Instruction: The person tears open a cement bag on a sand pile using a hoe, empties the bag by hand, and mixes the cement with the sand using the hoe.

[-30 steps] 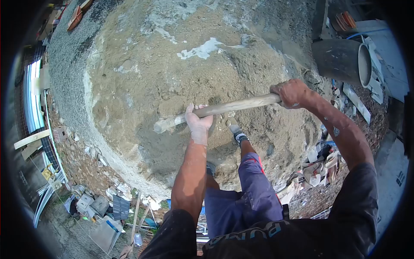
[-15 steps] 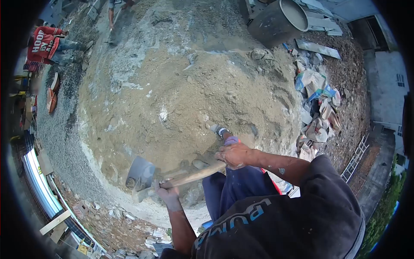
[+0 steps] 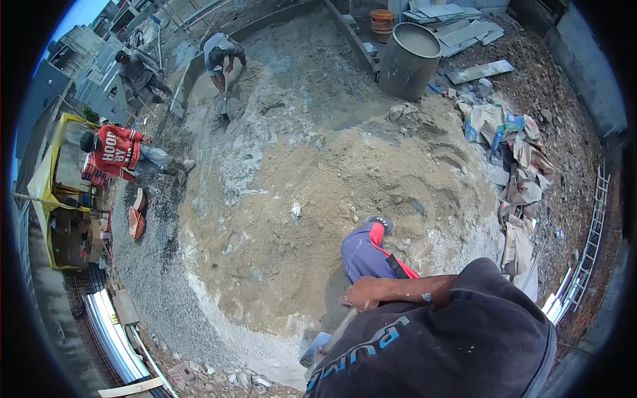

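My right hand (image 3: 363, 294) is closed round the wooden handle of a hoe (image 3: 342, 330), held low beside my body. The hoe's metal blade (image 3: 314, 347) shows at the lower middle, partly covered by my dark shirt. My left hand is hidden behind my torso. In front of me spreads a broad heap of sand (image 3: 318, 199), with pale powdery patches. My leg in blue and red trousers (image 3: 367, 255) stands on the heap, the dark shoe (image 3: 379, 224) pressed into the sand.
Grey gravel (image 3: 149, 278) lies left of the heap. A person in a red hoodie (image 3: 118, 151) and a person with a shovel (image 3: 222, 56) are at the upper left. A large drum (image 3: 409, 63), torn bags (image 3: 521, 172) and a ladder (image 3: 592, 232) line the right.
The hoe has come back toward my body, and its blade is now lower and further right. My left hand has gone out of view. The view has tilted up, showing more people.
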Motion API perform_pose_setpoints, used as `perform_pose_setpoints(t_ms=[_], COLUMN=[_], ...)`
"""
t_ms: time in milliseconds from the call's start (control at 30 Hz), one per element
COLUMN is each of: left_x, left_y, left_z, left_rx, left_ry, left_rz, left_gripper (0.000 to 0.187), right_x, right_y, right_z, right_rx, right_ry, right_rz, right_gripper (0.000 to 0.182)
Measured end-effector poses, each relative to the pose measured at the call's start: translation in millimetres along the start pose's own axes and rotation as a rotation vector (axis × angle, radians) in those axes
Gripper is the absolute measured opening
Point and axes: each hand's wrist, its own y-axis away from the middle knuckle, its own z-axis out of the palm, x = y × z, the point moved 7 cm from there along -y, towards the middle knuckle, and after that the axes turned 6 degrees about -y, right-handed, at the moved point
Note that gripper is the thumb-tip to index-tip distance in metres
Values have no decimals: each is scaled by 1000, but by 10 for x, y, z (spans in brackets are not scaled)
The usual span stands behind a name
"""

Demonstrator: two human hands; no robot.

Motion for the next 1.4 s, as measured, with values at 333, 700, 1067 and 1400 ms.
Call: perform_pose_setpoints(t_ms=[333,700,1067,1400], left_x=[-30,-340,-1328,-3380], left_y=[1,-41,173,604], left_z=[253,478,2492,4667], left_rx=[-80,-158,-433,-551], left_ry=[1,121,-380,-593], left_rz=[-87,-184,-53,-231], left_gripper=[26,26,21,19], right_x=[-465,-101,79,1807], right_y=[-272,236,1671,2751], right_z=[33,-212,-476,-1146], right_rx=[-112,250,910,952], right_ry=[31,-104,-537,-652], right_rz=[-98,69,160,267], right_gripper=[47,47,37,47])
